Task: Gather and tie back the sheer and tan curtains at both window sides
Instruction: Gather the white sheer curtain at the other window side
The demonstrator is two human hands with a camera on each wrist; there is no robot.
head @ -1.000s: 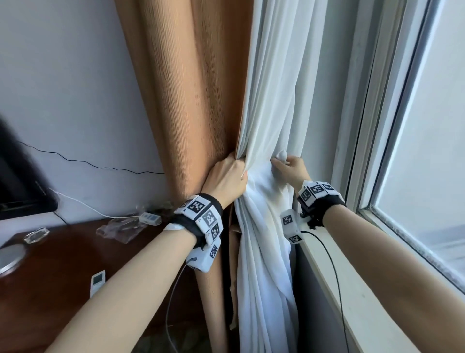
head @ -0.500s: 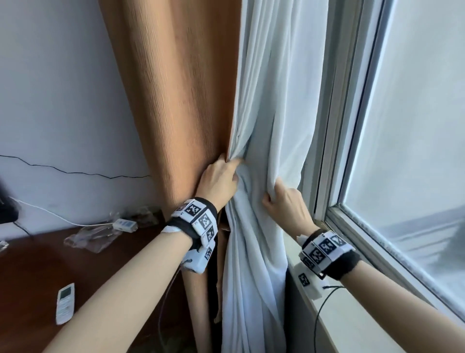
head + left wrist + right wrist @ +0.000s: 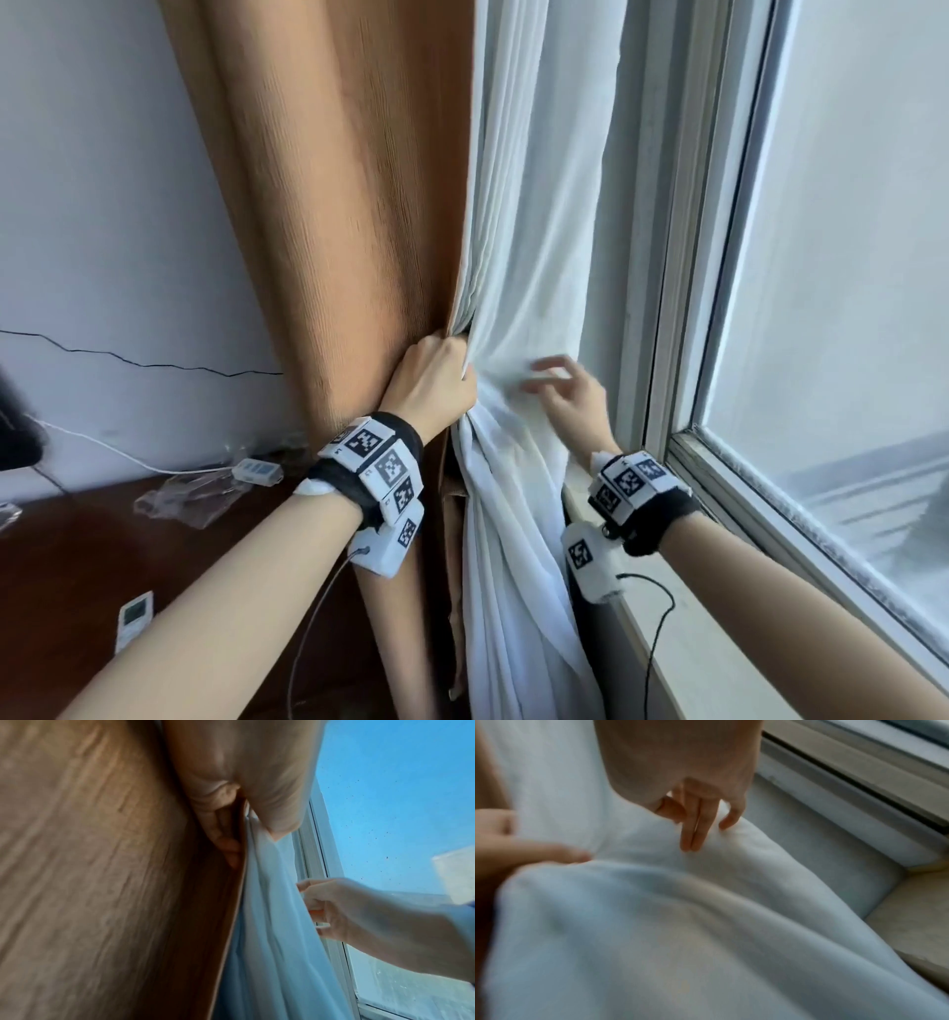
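The tan curtain (image 3: 334, 231) hangs left of the white sheer curtain (image 3: 539, 205). My left hand (image 3: 436, 375) grips both where they meet. In the left wrist view its fingers (image 3: 226, 841) lie behind the tan curtain (image 3: 90, 862) edge and the thumb presses the sheer curtain (image 3: 270, 923) from the front. My right hand (image 3: 557, 383) is just right of it, blurred, fingers loose and spread against the sheer. In the right wrist view its fingers (image 3: 698, 825) point down onto the sheer folds (image 3: 654, 923) and hold nothing.
The window frame (image 3: 683, 257) and the pale sill (image 3: 662, 642) run along the right. A dark wooden desk (image 3: 61, 591) at lower left carries a white remote (image 3: 134, 619), clear plastic wrap and a white adapter (image 3: 255, 470).
My right hand has let go of the sheer fold it pinched; its fingers now lie loose on the fabric. My left hand keeps its grip at the same height.
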